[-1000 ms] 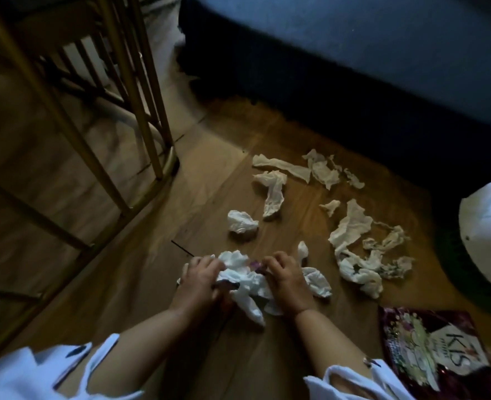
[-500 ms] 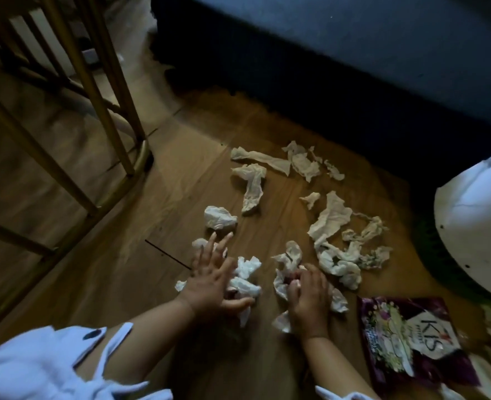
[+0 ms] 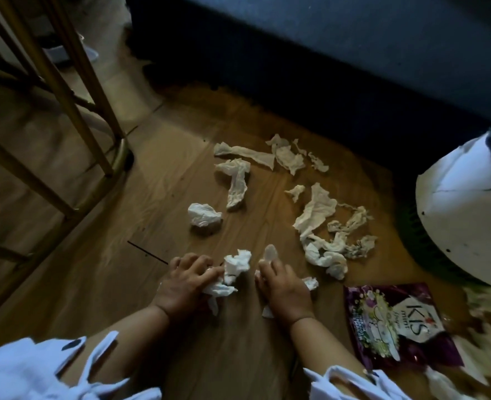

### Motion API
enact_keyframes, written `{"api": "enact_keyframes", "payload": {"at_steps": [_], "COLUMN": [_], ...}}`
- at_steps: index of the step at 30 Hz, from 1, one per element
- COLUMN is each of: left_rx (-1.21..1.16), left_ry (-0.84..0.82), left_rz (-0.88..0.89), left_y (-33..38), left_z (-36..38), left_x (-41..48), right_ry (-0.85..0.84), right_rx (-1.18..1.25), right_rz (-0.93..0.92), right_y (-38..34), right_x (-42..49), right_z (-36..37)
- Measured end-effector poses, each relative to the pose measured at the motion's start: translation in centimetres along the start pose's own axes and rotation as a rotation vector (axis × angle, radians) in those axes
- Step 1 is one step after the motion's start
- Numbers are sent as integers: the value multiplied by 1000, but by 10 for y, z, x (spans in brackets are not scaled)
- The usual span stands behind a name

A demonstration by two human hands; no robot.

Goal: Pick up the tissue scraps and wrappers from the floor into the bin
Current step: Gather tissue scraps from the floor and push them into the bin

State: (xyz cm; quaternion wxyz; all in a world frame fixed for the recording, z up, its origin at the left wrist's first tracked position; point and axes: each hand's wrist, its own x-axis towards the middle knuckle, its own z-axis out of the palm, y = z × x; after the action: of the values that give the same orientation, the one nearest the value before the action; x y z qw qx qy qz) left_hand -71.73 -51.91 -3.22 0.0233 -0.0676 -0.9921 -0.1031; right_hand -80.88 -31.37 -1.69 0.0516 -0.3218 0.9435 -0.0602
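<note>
Fingers (image 3: pixel 206 274) clutch crumpled white tissue scraps (image 3: pixel 234 269) on floor.

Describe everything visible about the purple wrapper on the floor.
The purple wrapper is a glossy foil-looking pouch lying flat on the wooden floor, near the right hand but untouched by it. It is dark purple with a pale floral print and a white diamond-shaped label reading "KIS mint". It looks crinkled, lies at an angle, and its lower right corner is blurred.
</note>
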Motion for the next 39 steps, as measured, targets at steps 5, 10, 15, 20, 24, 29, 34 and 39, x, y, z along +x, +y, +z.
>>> {"api": "enact_keyframes", "payload": {"at_steps": [5,10,15,20,24,29,34,39], "left_rx": [43,-636,-596,-264,-186,-990,-1408,-1395], "left_ry": [22,185,111,-126,-170,-297,-199,-210], "left_rz": [52,-399,-408,31,158,-460,-513,-442], "left_y": [-15,-11,20,27,28,42,74,127], "left_z": [-7,-28,-40,-18,-5,-29,-109,-177], "left_x": [0,4,32,54,43,52,94,150], "right_ry": [-103,-34,10,63,94,53,68,265], "right_rx": [170,407,445,402,488,631,730,876], "right_rz": [-67,172,283,292,344,396,368,434], "right_y": [1,10,16,19,25,44,68,103], "right_x": [15,14,-3,-12,-13,5,24,28], "right_z": [-14,-20,-12,-6,-12,-51,-151,-262]}}
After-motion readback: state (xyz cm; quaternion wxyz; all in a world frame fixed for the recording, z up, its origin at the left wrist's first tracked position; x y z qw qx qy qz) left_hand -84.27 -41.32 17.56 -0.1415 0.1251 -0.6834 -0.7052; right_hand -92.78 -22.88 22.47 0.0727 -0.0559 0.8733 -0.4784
